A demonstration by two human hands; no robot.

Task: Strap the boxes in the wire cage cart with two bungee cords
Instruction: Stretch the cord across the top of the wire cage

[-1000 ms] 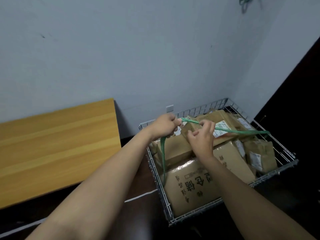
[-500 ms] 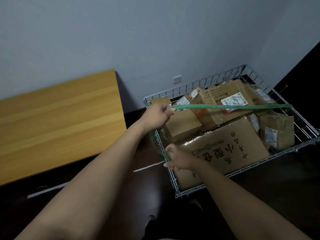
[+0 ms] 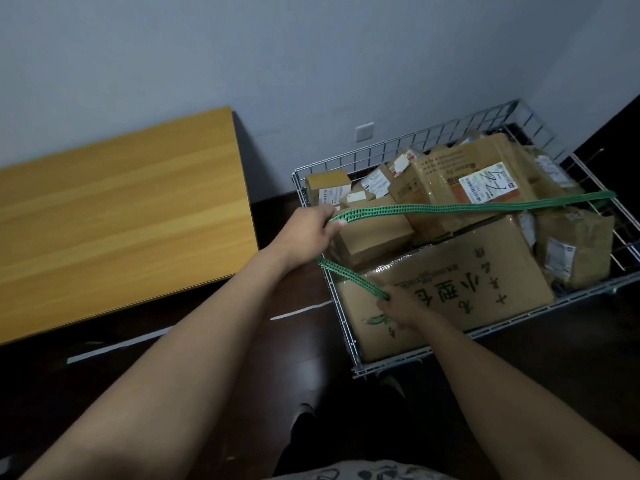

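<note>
The left hand (image 3: 306,233) grips the green bungee cord (image 3: 467,207) stretched across the boxes (image 3: 446,282); the right hand (image 3: 401,308) clasps its slack end.

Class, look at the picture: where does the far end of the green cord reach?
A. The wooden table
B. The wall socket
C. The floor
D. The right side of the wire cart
D: the green cord runs from the left hand across the boxes to the right side of the wire cart.
</note>
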